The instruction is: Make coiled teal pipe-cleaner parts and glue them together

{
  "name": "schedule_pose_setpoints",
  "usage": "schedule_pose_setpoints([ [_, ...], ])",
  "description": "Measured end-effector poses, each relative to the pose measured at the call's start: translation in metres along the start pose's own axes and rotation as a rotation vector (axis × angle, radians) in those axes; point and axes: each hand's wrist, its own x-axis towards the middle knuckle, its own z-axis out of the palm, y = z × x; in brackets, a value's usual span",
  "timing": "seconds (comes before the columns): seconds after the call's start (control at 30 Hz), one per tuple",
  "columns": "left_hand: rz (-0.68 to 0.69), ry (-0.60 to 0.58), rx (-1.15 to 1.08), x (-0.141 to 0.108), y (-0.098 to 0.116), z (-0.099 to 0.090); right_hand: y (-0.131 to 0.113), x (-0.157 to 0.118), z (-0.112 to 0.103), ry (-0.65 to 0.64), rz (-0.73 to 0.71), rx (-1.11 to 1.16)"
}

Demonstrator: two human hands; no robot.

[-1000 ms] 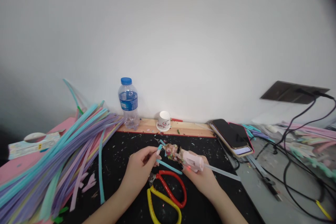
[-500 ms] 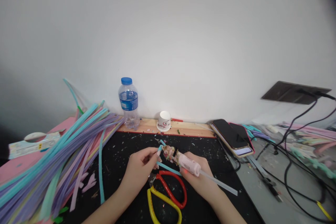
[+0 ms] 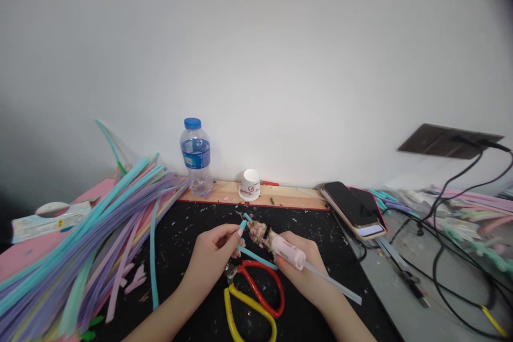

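Observation:
My left hand [image 3: 218, 251] pinches a small light-blue strip [image 3: 242, 225] between thumb and fingertips. My right hand [image 3: 306, 264] is wrapped round a pale pink glue gun [image 3: 287, 251], its crusted front end pointing left at the strip. A clear glue stick [image 3: 332, 281] sticks out of the gun's back. Another light-blue strip [image 3: 258, 258] runs between the hands. Below them, scissors with one red and one yellow handle [image 3: 250, 312] lie on the black mat [image 3: 188, 288]. Whether the gun's tip touches the strip is too small to tell.
Many pastel strips [image 3: 92, 246] lie at the left. A water bottle [image 3: 196, 160] and a paper cup [image 3: 250, 186] stand on the wooden edge [image 3: 224, 190] by the wall. At right are phones [image 3: 352, 206], black cables [image 3: 438, 235] and more pastel strips [image 3: 476, 203].
The light-blue strip in my left fingertips shows slightly more, standing a little higher and tilted. Both hands are otherwise almost unmoved.

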Motion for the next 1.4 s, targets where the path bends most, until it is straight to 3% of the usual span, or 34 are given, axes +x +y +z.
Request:
schedule_pose_setpoints([
  [0.57,-0.017,-0.052,-0.078,0.002,-0.003,-0.001,0.002,0.001,0.000,-0.032,0.027,-0.088],
  [0.93,-0.061,-0.018,-0.106,0.001,0.001,-0.001,0.024,0.005,-0.003,0.192,0.182,-0.482],
  [1.13,-0.095,0.005,-0.172,0.002,0.002,-0.001,0.029,0.005,0.002,0.237,0.267,-0.689],
  [1.27,-0.112,-0.005,-0.310,0.002,0.000,-0.003,0.020,0.004,0.001,0.306,0.187,-0.603],
  [1.4,-0.121,-0.061,-0.444,0.002,-0.002,-0.003,0.005,0.000,-0.003,0.337,-0.086,-0.304],
])
